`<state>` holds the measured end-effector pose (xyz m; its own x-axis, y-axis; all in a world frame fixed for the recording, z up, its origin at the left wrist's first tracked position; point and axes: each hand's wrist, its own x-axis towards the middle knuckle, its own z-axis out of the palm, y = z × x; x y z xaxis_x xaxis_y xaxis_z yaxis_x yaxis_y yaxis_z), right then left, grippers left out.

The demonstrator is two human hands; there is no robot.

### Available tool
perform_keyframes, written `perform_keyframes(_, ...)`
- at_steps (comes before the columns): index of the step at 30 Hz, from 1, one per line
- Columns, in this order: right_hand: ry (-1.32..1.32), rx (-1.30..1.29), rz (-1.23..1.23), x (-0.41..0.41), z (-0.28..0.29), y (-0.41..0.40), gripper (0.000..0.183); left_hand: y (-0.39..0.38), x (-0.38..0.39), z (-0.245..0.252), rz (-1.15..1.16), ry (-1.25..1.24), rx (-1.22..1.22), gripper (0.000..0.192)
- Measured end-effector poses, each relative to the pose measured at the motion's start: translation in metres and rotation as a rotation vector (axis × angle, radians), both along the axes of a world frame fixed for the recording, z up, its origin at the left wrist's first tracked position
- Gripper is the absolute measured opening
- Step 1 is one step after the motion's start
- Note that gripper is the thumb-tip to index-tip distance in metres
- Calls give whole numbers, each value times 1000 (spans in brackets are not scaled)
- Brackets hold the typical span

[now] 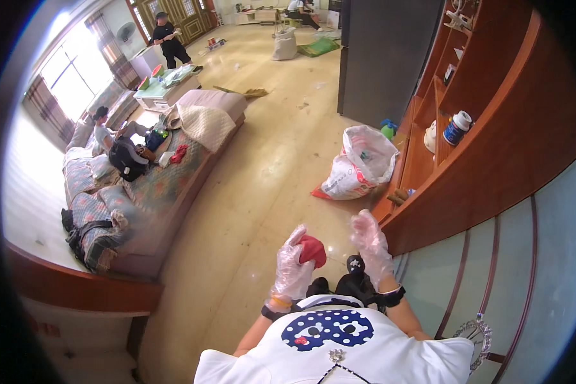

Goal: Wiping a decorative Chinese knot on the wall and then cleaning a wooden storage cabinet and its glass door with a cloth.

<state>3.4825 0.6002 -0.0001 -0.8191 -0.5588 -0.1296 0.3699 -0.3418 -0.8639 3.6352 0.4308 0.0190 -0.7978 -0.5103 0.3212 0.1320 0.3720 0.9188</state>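
Observation:
Both hands wear clear plastic gloves. My left hand (292, 269) is closed around a bunched red cloth (313, 251), held in front of my body above the floor. To its right, my right hand (372, 247) is raised with nothing in it, its fingers loosely apart, close to the front edge of a brown wooden shelf unit (465, 168). Just beyond my hands, a white woven sack (348, 177) with red print stands on the floor with its mouth gaping. Some contents show inside, too unclear to name.
A blue-and-white can (457, 127) stands on the shelf unit, beside a tall dark refrigerator (386, 62). On the left is a long sofa (158, 192) with bags and clothes; a person (104, 132) sits there. Another person (168, 38) stands farther back, near a table (161, 93) with cut watermelon.

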Motion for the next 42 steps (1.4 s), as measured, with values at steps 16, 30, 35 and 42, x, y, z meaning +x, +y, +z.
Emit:
perform_keyframes(16, 285, 405, 103, 28, 47, 54, 70, 33, -97, 40, -569, -10, -240, 69)
perform_keyframes(30, 634, -17, -1185, -85, 155, 83, 89, 15, -167, 81, -440, 99, -569, 83)
perform_keyframes(35, 1229, 1180, -1330, -142, 170, 106, 76, -1, -164, 52, -394, 48, 116, 92)
perform_keyframes(42, 1299, 1274, -1477, -160, 112, 72, 70, -15, -146, 22, -313, 67, 484, 133)
